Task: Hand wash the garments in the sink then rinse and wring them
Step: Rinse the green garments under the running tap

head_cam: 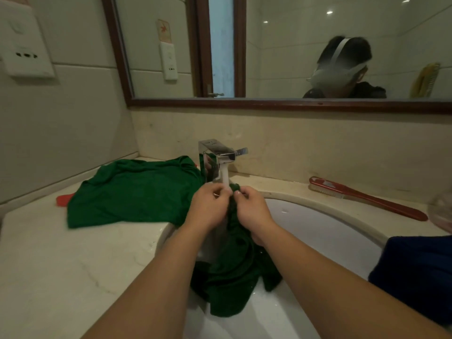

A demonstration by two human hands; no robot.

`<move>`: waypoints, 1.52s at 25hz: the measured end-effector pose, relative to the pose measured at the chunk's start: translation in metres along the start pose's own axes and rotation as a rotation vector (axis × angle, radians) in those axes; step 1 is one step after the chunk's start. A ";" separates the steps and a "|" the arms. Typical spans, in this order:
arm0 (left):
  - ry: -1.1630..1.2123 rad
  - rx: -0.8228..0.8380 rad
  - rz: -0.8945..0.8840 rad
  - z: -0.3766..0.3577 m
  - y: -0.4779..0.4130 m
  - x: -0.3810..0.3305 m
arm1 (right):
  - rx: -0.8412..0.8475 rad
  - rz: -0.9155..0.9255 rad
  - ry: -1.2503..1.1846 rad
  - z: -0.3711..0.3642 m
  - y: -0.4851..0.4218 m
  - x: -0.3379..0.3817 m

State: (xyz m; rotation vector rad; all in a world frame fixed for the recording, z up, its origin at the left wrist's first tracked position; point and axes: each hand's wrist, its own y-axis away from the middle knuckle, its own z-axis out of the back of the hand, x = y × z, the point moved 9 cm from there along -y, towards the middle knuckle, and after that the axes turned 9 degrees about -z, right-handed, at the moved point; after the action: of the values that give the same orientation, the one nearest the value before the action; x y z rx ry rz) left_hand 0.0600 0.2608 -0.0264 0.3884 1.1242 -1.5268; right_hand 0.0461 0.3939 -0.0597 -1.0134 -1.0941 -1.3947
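A wet dark green garment (pixel 232 272) hangs into the white sink (pixel 325 231). My left hand (pixel 208 207) and my right hand (pixel 252 207) pinch its upper edge close together, right under the chrome tap (pixel 216 155). Water runs from the tap onto my fingers and the cloth. A second green garment (pixel 132 192) lies spread on the counter to the left of the tap, and a bit of red cloth (pixel 63 199) shows from under its left edge.
A red-handled scrub brush (pixel 362 198) lies on the counter behind the sink at right. A dark blue cloth (pixel 415 277) sits at the sink's right rim. The marble counter (pixel 61 265) stretches left, with a mirror (pixel 293 45) above the backsplash.
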 end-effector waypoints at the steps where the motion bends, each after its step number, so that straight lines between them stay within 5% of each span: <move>1: -0.041 -0.047 -0.024 0.006 -0.001 0.000 | 0.041 -0.013 -0.003 0.000 0.002 0.003; 6: 0.295 0.085 -0.005 -0.013 -0.003 -0.002 | 0.321 -0.052 -0.432 0.003 0.022 0.025; 8: 0.353 0.083 -0.018 -0.015 -0.002 -0.001 | 0.303 -0.035 -0.548 0.010 0.019 0.031; 12: 0.072 0.043 -0.131 -0.008 -0.004 -0.008 | 0.077 0.052 -0.246 0.024 0.001 0.025; 16: 0.182 -0.192 -0.020 0.018 -0.009 0.004 | 0.204 0.135 0.023 0.004 0.004 0.022; 21: -0.109 -0.096 -0.044 0.019 -0.008 0.005 | 0.132 0.107 -0.012 0.013 -0.005 0.015; 26: 0.176 -0.123 0.137 0.021 -0.009 0.023 | -0.007 0.050 -0.040 0.024 -0.010 0.017; 31: 0.225 -0.206 0.048 0.028 -0.007 0.007 | 0.119 0.155 0.075 0.008 0.000 0.023; 38: 0.334 -0.561 -0.011 0.067 -0.003 0.008 | 0.142 0.217 0.141 -0.007 0.005 0.028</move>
State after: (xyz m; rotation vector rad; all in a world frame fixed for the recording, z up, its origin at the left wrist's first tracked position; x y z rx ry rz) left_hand 0.0770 0.2012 0.0016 0.2519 1.7550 -1.1115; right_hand 0.0479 0.3809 -0.0332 -0.8887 -0.9359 -1.1783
